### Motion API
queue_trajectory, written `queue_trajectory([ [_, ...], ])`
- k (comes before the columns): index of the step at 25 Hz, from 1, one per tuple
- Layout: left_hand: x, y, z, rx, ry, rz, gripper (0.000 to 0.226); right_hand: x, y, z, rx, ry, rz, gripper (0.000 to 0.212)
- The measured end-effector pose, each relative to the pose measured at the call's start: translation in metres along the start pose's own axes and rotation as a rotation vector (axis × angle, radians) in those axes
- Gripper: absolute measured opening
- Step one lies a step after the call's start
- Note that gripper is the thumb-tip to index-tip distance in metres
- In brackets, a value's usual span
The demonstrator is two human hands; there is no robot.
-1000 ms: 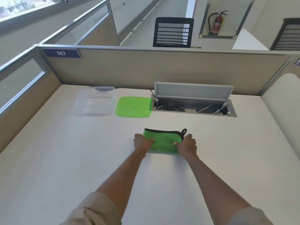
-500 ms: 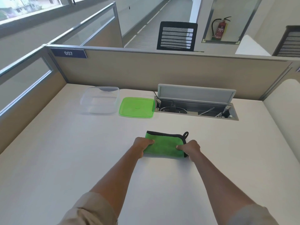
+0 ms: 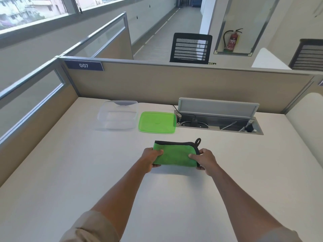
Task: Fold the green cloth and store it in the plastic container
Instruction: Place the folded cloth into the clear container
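Note:
The green cloth [image 3: 175, 155], edged in black with a small loop at its far right corner, is folded into a rectangle at the middle of the white desk [image 3: 70, 172]. My left hand [image 3: 151, 158] pinches its left end, thumb on top and fingers beneath. My right hand [image 3: 205, 160] pinches its right end the same way. The near edge of the cloth looks slightly raised off the desk. The clear plastic container [image 3: 117, 116] stands open and empty at the far left of the cloth, with its green lid [image 3: 157, 122] lying flat beside it on the right.
An open cable tray [image 3: 218, 117] with a raised grey flap is set into the desk behind the cloth on the right. Beige partition walls [image 3: 174, 84] close the desk at the back and left. A black mesh chair stands beyond the partition.
Both hands have shifted from pressing on the cloth's near corners to pinching its two ends, and the near edge has lifted a little. The camera has tilted up slightly.

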State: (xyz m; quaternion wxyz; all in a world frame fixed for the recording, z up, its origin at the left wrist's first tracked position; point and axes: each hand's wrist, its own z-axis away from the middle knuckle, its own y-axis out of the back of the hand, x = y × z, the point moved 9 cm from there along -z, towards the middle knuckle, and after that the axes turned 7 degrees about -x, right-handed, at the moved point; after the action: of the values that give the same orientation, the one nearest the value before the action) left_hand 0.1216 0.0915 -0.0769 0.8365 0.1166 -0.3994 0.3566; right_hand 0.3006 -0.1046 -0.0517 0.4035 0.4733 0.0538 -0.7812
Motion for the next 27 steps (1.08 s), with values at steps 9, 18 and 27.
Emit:
queue_trajectory([
  [9,0.082,0.123,-0.002,0.101,-0.189,-0.011,0.025,-0.106,-0.098,-0.004,-0.004,0.226,0.011,0.034],
  [18,0.174,0.232,-0.024,0.356,-0.355,-0.349,0.038,-0.205,-0.192,-0.04,-0.006,0.332,0.024,0.031],
  [27,0.237,0.301,-0.08,0.491,-0.296,-0.59,0.042,-0.268,-0.24,-0.1,0.058,0.365,0.145,0.041],
])
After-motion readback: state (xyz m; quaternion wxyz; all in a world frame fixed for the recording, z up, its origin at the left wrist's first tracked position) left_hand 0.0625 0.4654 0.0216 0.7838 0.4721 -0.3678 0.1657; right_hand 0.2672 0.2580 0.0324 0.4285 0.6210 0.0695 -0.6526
